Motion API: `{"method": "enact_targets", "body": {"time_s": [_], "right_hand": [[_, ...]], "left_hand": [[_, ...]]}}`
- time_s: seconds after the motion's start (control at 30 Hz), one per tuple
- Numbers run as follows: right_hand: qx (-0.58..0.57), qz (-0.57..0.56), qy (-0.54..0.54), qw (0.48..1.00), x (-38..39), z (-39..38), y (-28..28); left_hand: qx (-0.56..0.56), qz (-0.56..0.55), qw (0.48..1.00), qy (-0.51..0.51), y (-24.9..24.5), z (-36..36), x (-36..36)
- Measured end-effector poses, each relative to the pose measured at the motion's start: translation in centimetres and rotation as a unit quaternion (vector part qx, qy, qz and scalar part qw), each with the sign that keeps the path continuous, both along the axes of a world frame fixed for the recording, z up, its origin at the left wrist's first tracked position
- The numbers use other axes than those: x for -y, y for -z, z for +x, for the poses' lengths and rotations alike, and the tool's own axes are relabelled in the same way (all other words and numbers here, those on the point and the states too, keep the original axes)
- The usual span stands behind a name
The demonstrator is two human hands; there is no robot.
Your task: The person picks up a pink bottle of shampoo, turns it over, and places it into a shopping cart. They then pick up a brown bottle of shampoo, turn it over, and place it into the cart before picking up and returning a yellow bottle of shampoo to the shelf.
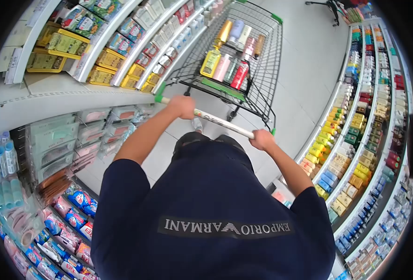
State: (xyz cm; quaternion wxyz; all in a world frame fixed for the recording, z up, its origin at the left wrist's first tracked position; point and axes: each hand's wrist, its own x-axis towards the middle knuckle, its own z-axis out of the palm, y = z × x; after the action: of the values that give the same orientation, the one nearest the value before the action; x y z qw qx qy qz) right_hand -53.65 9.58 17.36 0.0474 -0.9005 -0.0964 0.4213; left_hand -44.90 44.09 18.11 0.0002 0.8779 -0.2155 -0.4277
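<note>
Stocked shelves (356, 140) flank the aisle. Shopping cart (262, 70) upper centre, bottles (225, 65) bunched at its near end. Left hand (181, 106) and right hand (262, 139) each clamped on the handle bar (220, 122), set wide apart, likely for steering leverage.

Ahead of the left grip (182, 106) and right grip (261, 139), the bottle-filled wire cart (264, 79) blocks passage. The left shelves (52, 100) crowd the left grip's outer side, the right shelves (356, 154) the right's. The floor (309, 60) ahead-right lies open.

Navy short-sleeved T-shirt (202, 186), grey chest band (227, 227), white lettering (267, 228)
</note>
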Motion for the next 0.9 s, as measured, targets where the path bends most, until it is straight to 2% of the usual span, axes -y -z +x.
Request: {"method": "enact_targets", "body": {"time_s": [0.23,0.3,0.33,0.37,0.4,0.5,0.77,0.9], "right_hand": [[-0.03,0.004,0.032,0.999,-0.1,4.5,0.7],[-0.144,-0.005,0.13,0.981,0.3,6.1,0.2],[-0.05,0.016,0.03,0.998,1.7,5.8,2.2],[-0.041,0.015,0.026,0.999,2.0,6.1,2.3],[-0.041,0.014,0.038,0.998,2.4,6.4,2.3],[-0.02,0.0,0.061,0.998,3.0,7.1,3.1],[-0.031,-0.057,0.084,0.994,7.1,9.6,1.2],[-0.056,-0.049,0.054,0.996,8.9,11.3,0.9]], "left_hand": [[0.053,-0.033,0.998,0.02,0.8,4.6,0.4],[0.061,-0.047,0.997,0.032,0.7,5.7,0.5],[0.067,-0.047,0.996,0.031,0.9,6.2,0.7],[0.072,-0.052,0.995,0.034,1.1,6.7,1.5],[0.069,-0.069,0.995,0.016,1.2,7.1,1.7],[0.062,-0.079,0.994,0.047,1.7,8.7,2.3],[0.051,-0.093,0.994,0.027,2.2,11.0,7.5],[0.018,-0.088,0.996,0.03,2.0,12.0,9.1]]}}
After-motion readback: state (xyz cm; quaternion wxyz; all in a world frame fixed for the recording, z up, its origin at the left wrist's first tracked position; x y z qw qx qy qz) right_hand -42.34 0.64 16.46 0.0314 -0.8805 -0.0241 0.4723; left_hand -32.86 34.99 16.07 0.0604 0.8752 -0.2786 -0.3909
